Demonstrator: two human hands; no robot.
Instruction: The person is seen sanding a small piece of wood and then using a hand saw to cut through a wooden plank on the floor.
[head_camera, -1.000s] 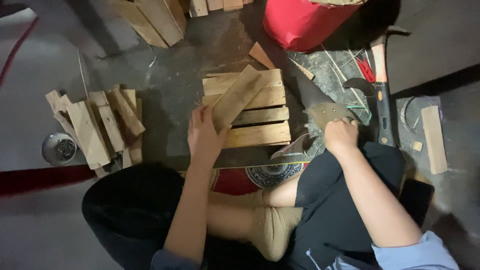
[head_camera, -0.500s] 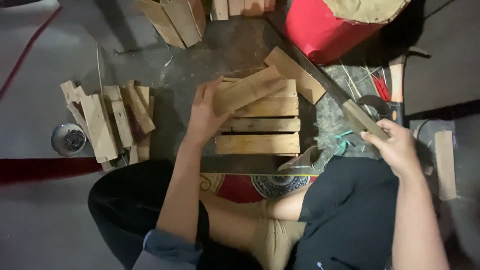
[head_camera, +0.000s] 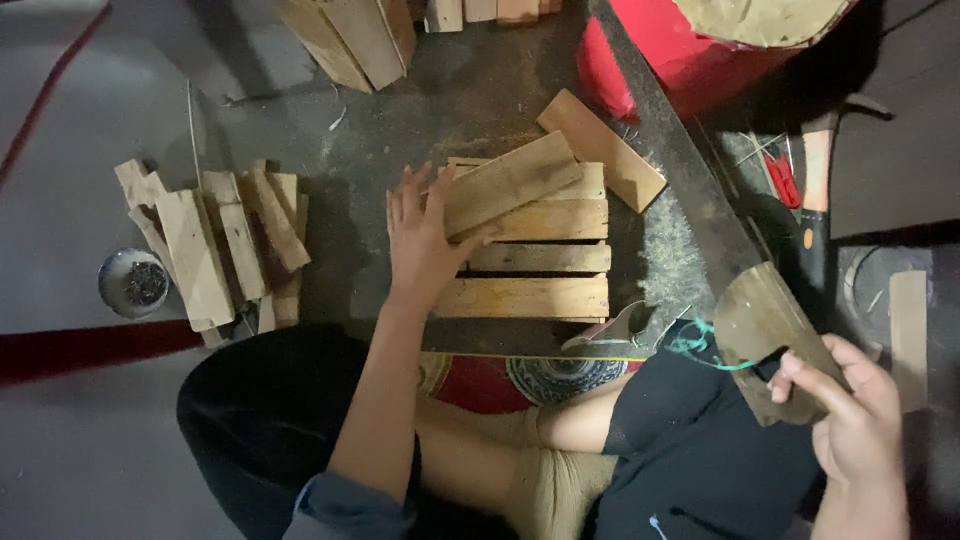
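Note:
My left hand (head_camera: 425, 240) grips the near end of a loose wooden slat (head_camera: 512, 180) that lies askew on top of a panel of nailed slats (head_camera: 530, 297) on the floor in front of my knees. Another loose slat (head_camera: 602, 150) rests at the panel's far right corner. My right hand (head_camera: 850, 420) is closed on the wooden handle of a handsaw (head_camera: 765, 335) at the lower right. The saw's long dark blade (head_camera: 670, 150) runs up and left past the panel's right side. A bit of green string hangs by the handle.
A heap of short slats (head_camera: 220, 250) lies at the left with a small bowl of nails (head_camera: 133, 283) beside it. A red tub (head_camera: 690, 60), a hammer (head_camera: 815, 190), red pliers (head_camera: 785, 175) and a wood block (head_camera: 908, 320) are at the right. More boards (head_camera: 350, 35) lean at the top.
My right hand has picked up the saw and drawn it right and toward me. My left hand has shifted the loose slat across the panel's top.

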